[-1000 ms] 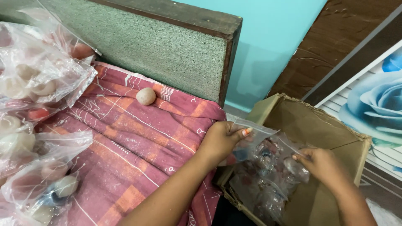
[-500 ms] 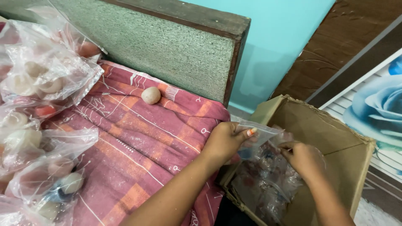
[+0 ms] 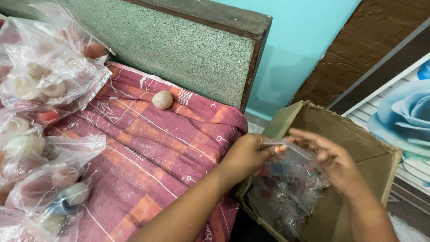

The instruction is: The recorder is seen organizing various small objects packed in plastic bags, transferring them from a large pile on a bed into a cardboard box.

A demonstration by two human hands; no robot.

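The left hand [image 3: 248, 154] pinched the top edge of a clear bag [image 3: 286, 188] between thumb and fingers, holding it up over an open cardboard box [image 3: 354, 130]. The bag hung down into the box, its contents a blur of red, blue and pale shapes, too unclear to name. The right hand [image 3: 333, 163] was at the bag's other side, fingers spread loosely and touching the plastic near its mouth; whether it gripped the plastic, I cannot tell, since it was blurred.

The box stood just beside the bed, past the edge of the red patterned sheet [image 3: 148, 148]. One small pale ball [image 3: 162, 99] lay alone on the sheet near the grey headboard [image 3: 179, 49]. More clear bags [image 3: 40, 80] holding pale and reddish round pieces were heaped at the left side of the bed, well apart from both hands.
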